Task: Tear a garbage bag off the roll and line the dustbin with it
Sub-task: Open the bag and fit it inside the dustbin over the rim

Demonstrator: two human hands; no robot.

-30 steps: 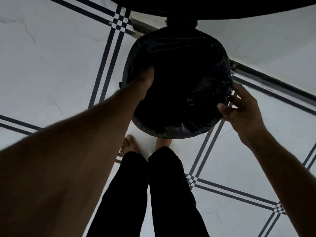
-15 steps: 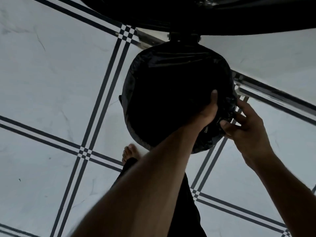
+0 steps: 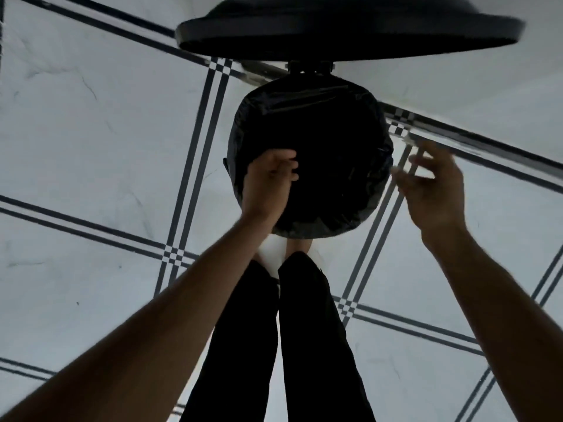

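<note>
A round dustbin stands on the floor below me, its rim covered by a black garbage bag (image 3: 329,153) folded over the edge. The open lid (image 3: 350,28) stands up behind it at the top of the view. My left hand (image 3: 269,184) rests on the near-left rim with fingers curled on the bag's edge. To the right of the bin, my right hand (image 3: 432,184) hovers with fingers spread, apart from the bag and blurred by motion. The inside of the bin is dark and I cannot make out the bag's bottom.
White floor tiles (image 3: 91,132) with dark double stripes surround the bin. My own legs in black trousers (image 3: 283,345) stand right in front of the bin, feet close to its base.
My left hand has moved from the right side of the rim to the near-left side. The right hand has let go of the bag and pulled away to the right.
</note>
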